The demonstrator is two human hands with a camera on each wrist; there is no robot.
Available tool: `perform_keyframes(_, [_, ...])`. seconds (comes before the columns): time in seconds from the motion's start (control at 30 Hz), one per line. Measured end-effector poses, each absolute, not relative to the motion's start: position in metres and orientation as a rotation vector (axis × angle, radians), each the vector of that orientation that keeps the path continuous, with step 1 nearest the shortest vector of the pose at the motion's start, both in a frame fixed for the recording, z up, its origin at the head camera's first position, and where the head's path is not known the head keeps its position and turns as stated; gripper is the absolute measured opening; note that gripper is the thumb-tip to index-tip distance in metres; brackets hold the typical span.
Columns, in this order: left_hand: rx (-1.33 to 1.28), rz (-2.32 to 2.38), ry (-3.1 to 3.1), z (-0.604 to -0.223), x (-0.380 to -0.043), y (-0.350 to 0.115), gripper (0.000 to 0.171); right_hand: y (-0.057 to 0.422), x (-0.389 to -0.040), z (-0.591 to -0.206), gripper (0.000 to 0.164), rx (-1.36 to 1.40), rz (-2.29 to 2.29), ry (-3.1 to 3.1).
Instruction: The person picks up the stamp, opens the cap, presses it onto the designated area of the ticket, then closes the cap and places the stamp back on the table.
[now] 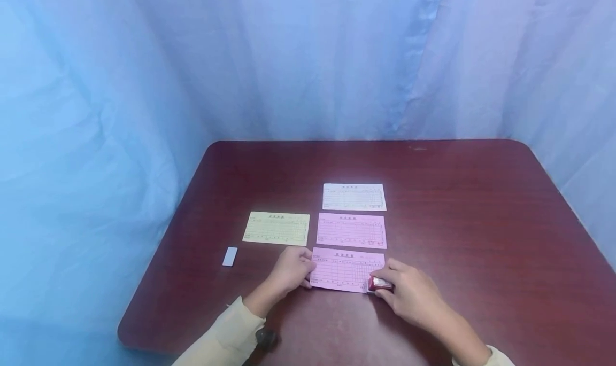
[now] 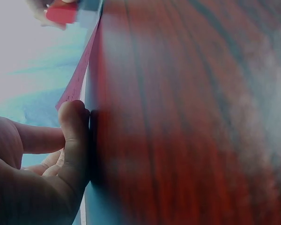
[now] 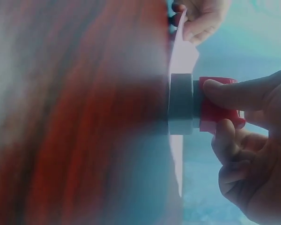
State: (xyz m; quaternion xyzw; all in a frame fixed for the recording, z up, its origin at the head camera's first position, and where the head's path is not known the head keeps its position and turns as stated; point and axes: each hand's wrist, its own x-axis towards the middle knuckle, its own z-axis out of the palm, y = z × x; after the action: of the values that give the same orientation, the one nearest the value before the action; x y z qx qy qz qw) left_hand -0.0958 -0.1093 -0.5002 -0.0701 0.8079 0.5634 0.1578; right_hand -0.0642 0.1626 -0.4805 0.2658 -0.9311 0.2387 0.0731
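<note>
In the head view, a printed pink form slip (image 1: 341, 270) lies nearest the person. My left hand (image 1: 292, 269) pinches its left edge between thumb and fingers; the left wrist view shows the thumb (image 2: 75, 136) at the slip's end, which rises off the table. Held by my right hand (image 1: 409, 288) is a red and grey stamp (image 3: 182, 104), over the slip's lower right corner. Thumb and fingers grip the red top, and the grey base faces down at the paper. Another pink slip (image 1: 351, 230) lies just beyond, with a red mark at its lower right corner.
A white slip (image 1: 353, 197) with a red corner mark lies farthest back. To the left is a yellow slip (image 1: 276, 228), and a small white rectangular piece (image 1: 230, 256) lies nearer the table's left edge. Blue curtains (image 1: 308, 61) surround the dark red table (image 1: 471, 211).
</note>
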Motion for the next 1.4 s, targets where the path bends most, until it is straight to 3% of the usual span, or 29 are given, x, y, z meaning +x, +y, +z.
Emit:
perform_keyframes(0.37, [-0.216, 1.663, 2.228, -0.499, -0.097, -0.112, 0.005, 0.186, -0.067, -0.459, 0.037, 0.606, 1.045, -2.533])
perform_keyframes(0.9, [-0.268, 1.781, 2.195, -0.477, -0.126, -0.142, 0.004, 0.201, -0.067, -0.465, 0.043, 0.507, 1.15, -2.442])
perform_keyframes(1.4, [-0.401, 1.677, 2.375, -0.452, -0.18, -0.18, 0.031, 0.2, -0.065, -0.473, 0.043, 0.473, 1.128, -2.49])
